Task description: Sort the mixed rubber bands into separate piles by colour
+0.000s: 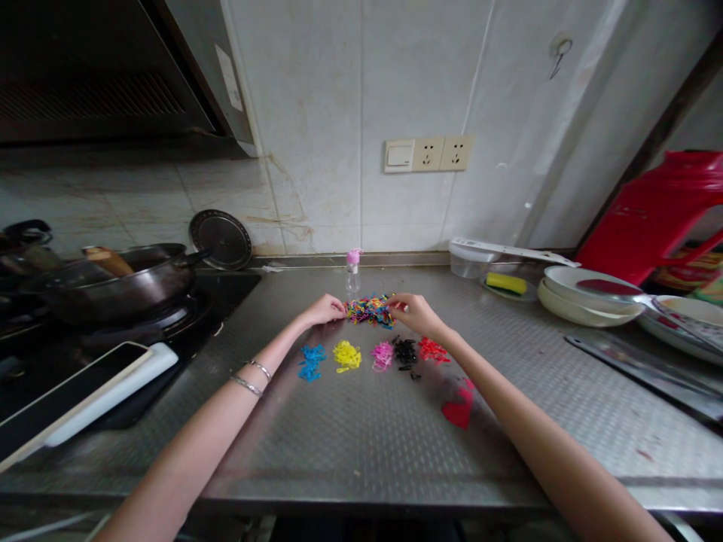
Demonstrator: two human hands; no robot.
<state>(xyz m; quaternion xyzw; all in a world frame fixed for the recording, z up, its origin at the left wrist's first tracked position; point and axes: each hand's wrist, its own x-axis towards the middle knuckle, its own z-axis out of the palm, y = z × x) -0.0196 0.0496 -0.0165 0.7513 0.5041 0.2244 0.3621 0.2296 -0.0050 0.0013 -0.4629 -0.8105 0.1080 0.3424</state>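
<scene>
A mixed pile of small multicoloured bands [370,310] lies on the metal counter [316,444]. My left hand [326,309] touches its left edge, fingers pinched together; what they hold is too small to name. At the pile's right edge is my right hand [411,310], also pinched, its contents hidden. Nearer me lie separate heaps: blue [311,362], yellow [346,355], pink [382,355], black [405,351] and red [432,350]. Behind the mixed pile stands a small clear bottle [353,280] with a pink top.
A pan [121,290] sits on the stove at left, with a phone-like device [73,399] in front. Along the right are a plastic tub [471,261], a yellow sponge [505,284], bowls [587,309], a knife [638,369] and a red flask [644,218].
</scene>
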